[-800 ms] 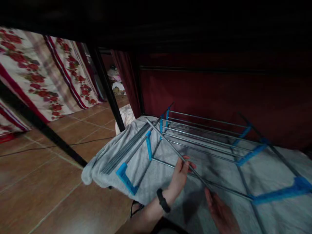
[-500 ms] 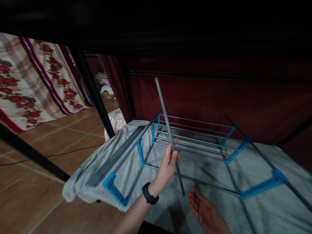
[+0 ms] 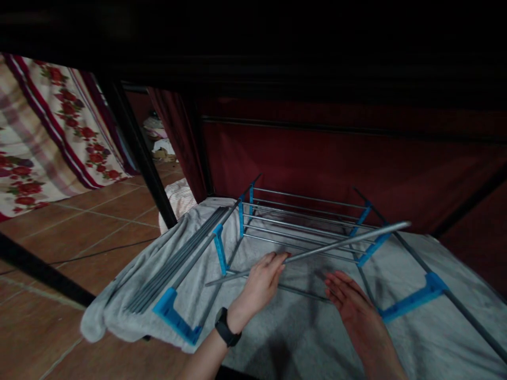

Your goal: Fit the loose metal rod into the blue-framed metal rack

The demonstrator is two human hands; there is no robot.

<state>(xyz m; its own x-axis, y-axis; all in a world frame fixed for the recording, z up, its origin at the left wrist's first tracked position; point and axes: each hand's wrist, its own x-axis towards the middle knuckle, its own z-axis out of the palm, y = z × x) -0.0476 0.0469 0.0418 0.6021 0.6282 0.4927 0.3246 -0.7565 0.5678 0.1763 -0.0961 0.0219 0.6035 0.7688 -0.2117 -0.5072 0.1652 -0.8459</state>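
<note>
One metal rod [image 3: 317,247], gripped toward its lower end by closed left hand [image 3: 259,282], slanted low over blue-jointed rack [image 3: 301,216] mid-way along grey blanket [image 3: 277,338]; right hand [image 3: 352,309] open, empty, alongside; spare rods [image 3: 178,258] bundled at blanket's left edge

Grey blanket [image 3: 277,338] is spread out, its left end bunched on the brown tiled floor [image 3: 79,221]. A thin dark cable [image 3: 99,253] is laid across the tiles. Red-flowered cloth [image 3: 39,153] is hung at far left. A slanted black post [image 3: 134,153] is seen beside it, and a second black bar [image 3: 39,272] lower left. Maroon fabric [image 3: 317,158] is stretched across the back. A white bundle [image 3: 180,198] is tucked near the post's foot. Blurred clutter [image 3: 158,148] is seen behind.
</note>
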